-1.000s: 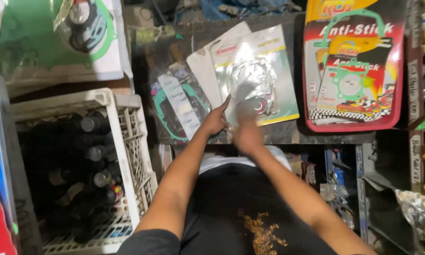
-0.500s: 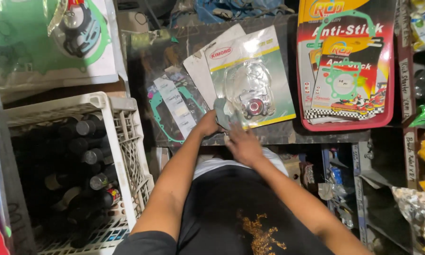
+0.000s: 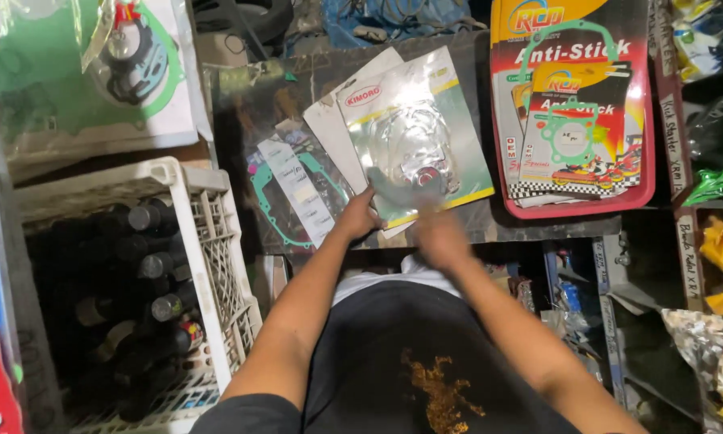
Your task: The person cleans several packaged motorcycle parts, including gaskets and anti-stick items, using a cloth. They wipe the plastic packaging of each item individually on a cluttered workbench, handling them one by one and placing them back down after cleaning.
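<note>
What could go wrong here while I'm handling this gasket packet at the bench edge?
The clear gasket packet overhangs the bench edge near both hands, so it could slide off toward the lap. The left hand also rests beside loose packets, which might get pushed off. The right hand is blurred, so its grip is uncertain.

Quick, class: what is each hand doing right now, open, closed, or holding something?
Left hand: fingers curled on the edge of the clear gasket packet.
Right hand: blurred over the packet's lower edge; open or closed cannot be told.
</note>
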